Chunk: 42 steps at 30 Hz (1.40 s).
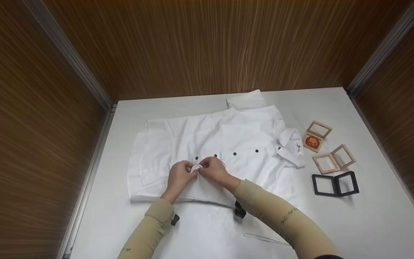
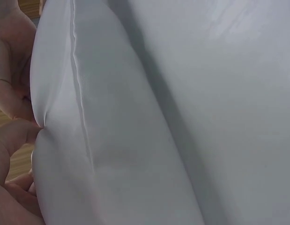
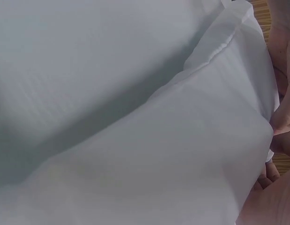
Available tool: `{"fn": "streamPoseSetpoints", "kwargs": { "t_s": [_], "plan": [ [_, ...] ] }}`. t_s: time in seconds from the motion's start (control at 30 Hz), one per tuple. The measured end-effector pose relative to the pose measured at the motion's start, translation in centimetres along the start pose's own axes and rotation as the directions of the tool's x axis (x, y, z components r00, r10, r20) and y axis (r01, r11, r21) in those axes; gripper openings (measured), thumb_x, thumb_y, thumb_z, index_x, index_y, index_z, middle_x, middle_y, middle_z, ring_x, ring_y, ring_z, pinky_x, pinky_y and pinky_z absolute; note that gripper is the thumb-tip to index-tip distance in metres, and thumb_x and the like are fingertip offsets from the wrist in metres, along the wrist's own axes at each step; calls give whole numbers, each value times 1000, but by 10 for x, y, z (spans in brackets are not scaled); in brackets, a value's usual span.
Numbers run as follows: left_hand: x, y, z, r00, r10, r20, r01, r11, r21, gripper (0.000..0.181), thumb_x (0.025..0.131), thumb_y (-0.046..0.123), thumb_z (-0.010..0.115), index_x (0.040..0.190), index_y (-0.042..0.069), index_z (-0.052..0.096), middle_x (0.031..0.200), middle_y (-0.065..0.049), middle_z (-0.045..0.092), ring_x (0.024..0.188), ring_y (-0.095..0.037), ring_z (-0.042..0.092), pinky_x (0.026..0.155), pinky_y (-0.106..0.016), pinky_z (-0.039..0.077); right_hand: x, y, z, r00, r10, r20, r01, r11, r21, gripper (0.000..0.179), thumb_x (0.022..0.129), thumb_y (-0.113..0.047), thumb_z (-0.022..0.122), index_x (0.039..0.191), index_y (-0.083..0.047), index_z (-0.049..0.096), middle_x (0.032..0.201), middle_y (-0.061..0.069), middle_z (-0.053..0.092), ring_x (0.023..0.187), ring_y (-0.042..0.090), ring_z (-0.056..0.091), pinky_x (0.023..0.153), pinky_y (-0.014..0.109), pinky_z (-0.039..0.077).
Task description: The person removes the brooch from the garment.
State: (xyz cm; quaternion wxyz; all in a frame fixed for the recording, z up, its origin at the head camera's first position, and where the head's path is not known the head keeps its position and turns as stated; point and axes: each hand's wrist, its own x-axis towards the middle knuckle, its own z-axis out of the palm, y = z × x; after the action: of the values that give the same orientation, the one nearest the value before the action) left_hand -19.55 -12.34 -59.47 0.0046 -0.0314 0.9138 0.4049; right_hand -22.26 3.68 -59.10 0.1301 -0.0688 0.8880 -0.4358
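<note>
A white short-sleeved shirt (image 1: 250,131) with a row of dark buttons lies spread on the table, its collar to the right. My left hand (image 1: 180,176) pinches the shirt's front near the lower buttons, thumb and fingers at a raised white fold (image 1: 196,168). Close beside it, my right hand (image 1: 214,169) pinches the same fold from the other side. In the left wrist view the cloth (image 2: 107,117) is lifted and puckers at the fingertips. Across the right wrist view, the lifted cloth (image 3: 191,140) hides most of the fingers. Any button inside the fold is hidden.
Right of the collar stand a wooden frame (image 1: 313,142) holding a red and gold piece, a second wooden hinged frame (image 1: 327,163) and a black hinged frame (image 1: 335,184). The white table (image 1: 379,223) is bounded by wood-grain panels (image 1: 207,46) at the back and sides.
</note>
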Motion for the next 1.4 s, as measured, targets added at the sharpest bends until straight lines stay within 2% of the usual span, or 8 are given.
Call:
{"fn": "streamPoseSetpoints", "kwargs": {
  "t_s": [0.27,0.6,1.1,1.27,1.4],
  "plan": [
    [-1,0,1,999,-32,12,32,999,-6,17,86,11,81,99,1,79,83,-7,73,77,-17,62,73,-31,53,0,2,1,1000,-13,-6,13,1000,5,22,89,-17,77,105,-1,81,96,13,79,88,22,68,81,30,56],
    [-2,0,0,1000,-7,18,8,1000,-24,19,90,12,78,103,-1,79,85,-8,72,77,-17,61,72,-32,53,-3,1,-1,1000,10,-27,-9,999,41,21,91,-15,75,106,-1,81,96,14,79,89,24,69,80,30,55],
    [-6,0,0,998,-15,53,15,1000,-12,22,95,16,74,111,1,79,95,-11,78,90,-25,72,83,-40,60,-3,6,0,1000,16,-10,-14,989,146,21,92,-10,67,107,2,77,90,11,75,75,11,59,67,18,46],
    [-6,1,-1,998,-15,59,17,999,-29,23,95,15,72,112,0,78,96,-12,79,89,-24,74,80,-37,62,-3,7,-2,999,34,-11,-31,983,182,23,94,-9,66,110,3,76,95,14,76,74,10,62,65,18,52],
    [-5,4,-1,997,-42,70,45,998,-42,24,96,15,69,114,1,78,97,-11,80,88,-22,74,78,-35,62,-4,6,-6,998,57,-5,-54,976,212,23,95,-10,65,111,2,76,99,14,75,77,11,63,67,20,54]
  ]
}}
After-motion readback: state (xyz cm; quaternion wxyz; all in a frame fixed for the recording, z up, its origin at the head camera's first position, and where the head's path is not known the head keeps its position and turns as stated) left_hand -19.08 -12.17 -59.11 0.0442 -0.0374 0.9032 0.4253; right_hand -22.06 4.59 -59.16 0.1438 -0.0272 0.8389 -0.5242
